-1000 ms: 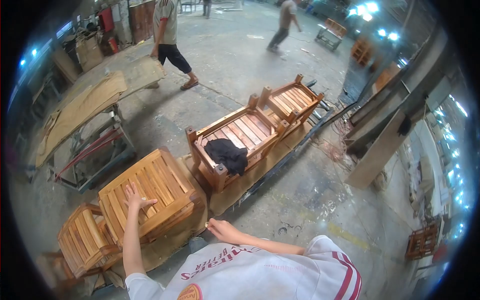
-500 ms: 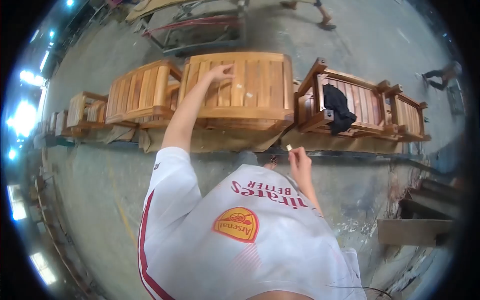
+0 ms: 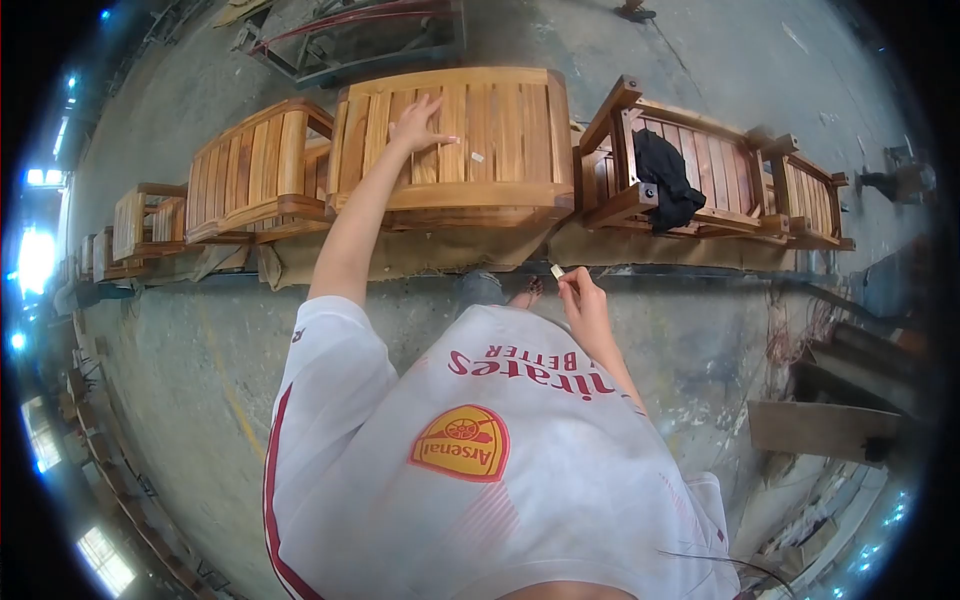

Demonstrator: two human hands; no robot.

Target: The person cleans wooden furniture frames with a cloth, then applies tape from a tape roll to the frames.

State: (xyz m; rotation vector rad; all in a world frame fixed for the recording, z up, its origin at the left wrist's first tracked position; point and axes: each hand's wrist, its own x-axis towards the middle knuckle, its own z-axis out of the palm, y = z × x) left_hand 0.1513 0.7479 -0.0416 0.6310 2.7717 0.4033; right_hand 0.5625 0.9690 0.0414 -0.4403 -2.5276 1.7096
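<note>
My left hand (image 3: pixel 415 128) lies with spread fingers on the slatted top of a wooden bench-like piece (image 3: pixel 505 188). Its thumb points right, at a small white speck beside a white scrap (image 3: pixel 477 157) on the slats. Lower and to the right, my right hand (image 3: pixel 586 298) pinches a small, pale, block-shaped piece (image 3: pixel 557 271) between thumb and fingertips. That hand is held in front of the white shirt, apart from the furniture. What the pale piece is I cannot make out.
Another slatted wooden piece (image 3: pixel 250 170) stands to the left, with more beyond it. On the right, an overturned wooden frame (image 3: pixel 715 165) carries a black cloth (image 3: pixel 665 180). Brown sheeting (image 3: pixel 420 252) lies underneath. A metal rack (image 3: pixel 365 45) stands behind, and a brown board (image 3: pixel 820 430) lies at right.
My left hand has opened out and settled on the slats, its thumb reaching one white speck. My right hand still pinches the pale piece. The camera view has shifted slightly.
</note>
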